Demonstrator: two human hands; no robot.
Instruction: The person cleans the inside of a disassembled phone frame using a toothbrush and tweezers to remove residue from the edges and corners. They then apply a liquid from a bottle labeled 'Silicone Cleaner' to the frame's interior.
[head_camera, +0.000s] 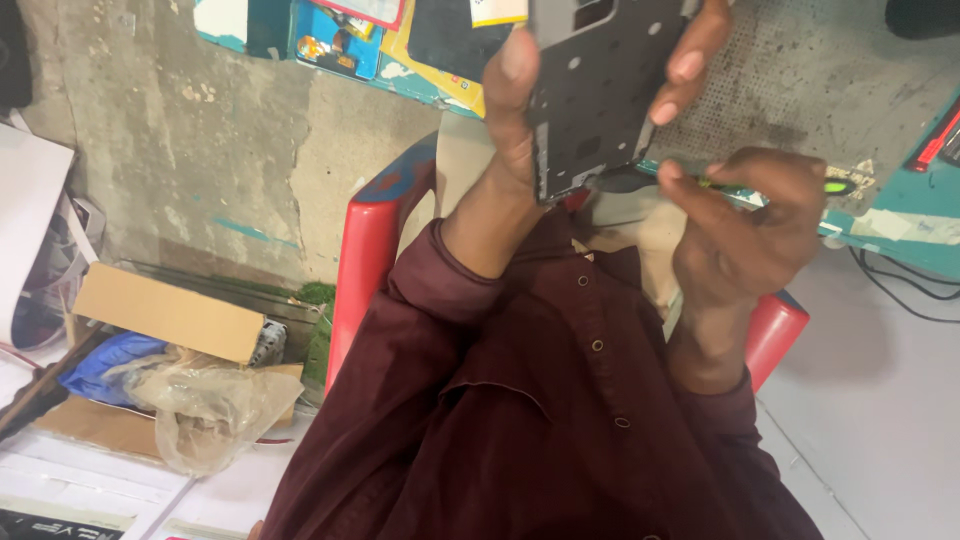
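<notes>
My left hand (520, 110) grips a flat dark grey metal plate (600, 90) dotted with small holes, thumb on its near edge and fingertips curled over its far right edge. My right hand (745, 225) is shut on a thin tool with a green and black handle (835, 186), its tip pointing at the plate's lower edge. Both arms wear maroon shirt sleeves. The tool's tip is hidden behind my fingers.
A teal work table (900, 215) lies ahead, with a perforated grey mat (800, 70) and colourful packets (335, 40). A red plastic chair (365, 260) is under me. To the left sit a cardboard box (165, 310), a plastic bag (210, 405) and blue cloth. Black cables (905, 285) trail at the right.
</notes>
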